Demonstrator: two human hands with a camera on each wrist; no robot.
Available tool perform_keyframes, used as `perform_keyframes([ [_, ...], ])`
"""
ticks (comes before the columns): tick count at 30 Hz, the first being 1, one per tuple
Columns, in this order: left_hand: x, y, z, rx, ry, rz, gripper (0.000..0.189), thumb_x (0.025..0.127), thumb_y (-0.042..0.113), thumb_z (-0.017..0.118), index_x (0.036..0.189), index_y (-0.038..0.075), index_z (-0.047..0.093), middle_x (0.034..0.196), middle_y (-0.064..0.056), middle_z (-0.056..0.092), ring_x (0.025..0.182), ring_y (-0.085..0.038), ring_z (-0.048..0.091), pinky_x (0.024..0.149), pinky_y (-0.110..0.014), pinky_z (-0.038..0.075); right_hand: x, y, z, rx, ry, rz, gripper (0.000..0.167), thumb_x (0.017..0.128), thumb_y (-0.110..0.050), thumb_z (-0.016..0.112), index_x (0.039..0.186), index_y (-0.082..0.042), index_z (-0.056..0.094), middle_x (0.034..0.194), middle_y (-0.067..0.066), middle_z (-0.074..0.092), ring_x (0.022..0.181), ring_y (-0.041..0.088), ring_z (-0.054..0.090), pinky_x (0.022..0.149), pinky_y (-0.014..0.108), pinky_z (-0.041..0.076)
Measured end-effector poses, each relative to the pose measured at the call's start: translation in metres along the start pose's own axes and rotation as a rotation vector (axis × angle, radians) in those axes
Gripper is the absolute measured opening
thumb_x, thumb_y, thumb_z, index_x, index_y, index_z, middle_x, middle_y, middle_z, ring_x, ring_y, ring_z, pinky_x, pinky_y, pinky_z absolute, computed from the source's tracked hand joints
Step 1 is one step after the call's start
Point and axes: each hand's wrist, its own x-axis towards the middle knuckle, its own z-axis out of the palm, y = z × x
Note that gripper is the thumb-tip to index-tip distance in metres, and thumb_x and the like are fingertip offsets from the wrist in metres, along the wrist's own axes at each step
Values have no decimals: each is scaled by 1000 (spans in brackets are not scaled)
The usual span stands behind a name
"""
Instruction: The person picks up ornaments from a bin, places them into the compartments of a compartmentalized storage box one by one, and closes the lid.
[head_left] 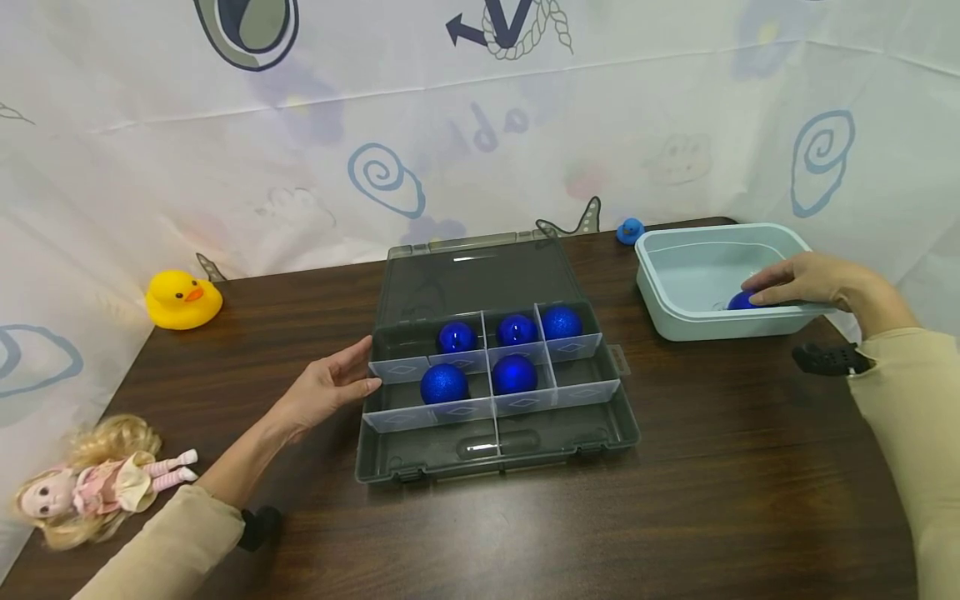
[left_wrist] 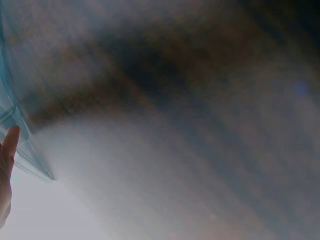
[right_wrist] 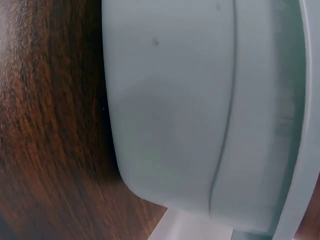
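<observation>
A grey see-through divider box (head_left: 431,446) lies on the table with its lid (head_left: 480,279) folded back. Several blue balls sit in its back and middle rows, among them a shiny ball (head_left: 457,337) and a glittery ball (head_left: 444,383). My left hand (head_left: 318,392) touches the box's left side, fingers and thumb extended; its fingertip (left_wrist: 12,135) shows at the left wrist view's edge. Over at the right, my right hand (head_left: 821,282) reaches into a pale green basin (head_left: 671,321) and holds a blue ball (head_left: 742,301), partly hidden. The right wrist view shows only the basin's outer wall (right_wrist: 165,115).
A yellow rubber duck (head_left: 183,300) stands at the back left, and a doll (head_left: 105,487) lies at the front left. Beside the basin's back corner is a small blue duck (head_left: 630,231). A patterned white curtain (head_left: 465,125) hangs behind the table (head_left: 720,483).
</observation>
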Motion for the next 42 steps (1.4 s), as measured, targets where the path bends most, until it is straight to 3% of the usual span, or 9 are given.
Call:
perform_keyframes([
  [9, 1, -3, -1, -9, -1, -1, 77, 92, 20, 62, 150, 2, 14, 156, -18, 13, 138, -42, 26, 103, -46, 31, 5, -4, 5, 23, -26, -40, 54, 92, -31, 61, 129, 7, 51, 130, 33, 48, 117, 43, 43, 89, 56, 38],
  [13, 1, -3, -1, -8, -2, -6, 77, 92, 20, 62, 150, 2, 14, 156, -18, 13, 138, -41, 26, 103, -46, 30, 4, -7, 7, 142, 9, -24, 60, 93, -37, 59, 136, 3, 45, 134, 30, 46, 121, 44, 43, 96, 63, 35],
  [15, 1, -3, -1, -7, -1, -7, 77, 92, 20, 62, 150, 2, 14, 156, -18, 13, 138, -41, 25, 103, -45, 31, 2, -10, 6, 204, 51, -28, 60, 93, -38, 58, 138, 0, 44, 128, 17, 55, 117, 34, 49, 98, 61, 36],
  [20, 2, -1, -1, -5, 1, -6, 77, 92, 20, 62, 150, 2, 14, 156, -18, 13, 138, -41, 25, 103, -44, 31, -4, -28, 2, 296, 165, -88, 49, 94, -34, 58, 137, -13, 49, 99, -25, 59, 96, -2, 52, 89, 24, 42],
  [22, 2, -1, -1, -8, 1, -5, 77, 92, 19, 62, 150, 2, 14, 156, -18, 12, 138, -41, 24, 103, -44, 31, -7, -40, 3, 335, 200, -128, 44, 94, -29, 58, 135, -15, 51, 97, -27, 59, 94, -6, 52, 81, 14, 40],
  [29, 2, -2, -2, -15, -4, -3, 77, 92, 19, 61, 150, 2, 13, 156, -17, 11, 139, -41, 23, 103, -43, 31, -13, -93, 22, 407, 210, -304, 39, 91, -14, 63, 129, -11, 56, 103, -20, 63, 98, -3, 59, 80, 9, 44],
  [34, 2, -3, -2, -21, -9, -3, 78, 93, 18, 61, 150, 2, 12, 156, -18, 11, 139, -41, 22, 103, -43, 30, -16, -124, 46, 356, 102, -436, 39, 90, -9, 64, 127, -2, 56, 114, -5, 64, 104, 2, 60, 83, 14, 49],
  [38, 2, -3, -2, -22, -9, -1, 78, 93, 18, 61, 150, 2, 12, 156, -18, 11, 139, -41, 23, 103, -43, 31, -15, -139, 66, 299, 11, -485, 38, 89, -12, 66, 125, -3, 59, 121, 11, 62, 104, 7, 60, 83, 19, 51],
  [42, 2, -3, -2, -23, -8, -1, 78, 92, 19, 61, 150, 2, 12, 156, -18, 11, 139, -41, 22, 102, -42, 31, -12, -147, 84, 267, -50, -532, 38, 87, -14, 68, 123, -4, 60, 122, 12, 62, 107, 15, 60, 88, 26, 51],
])
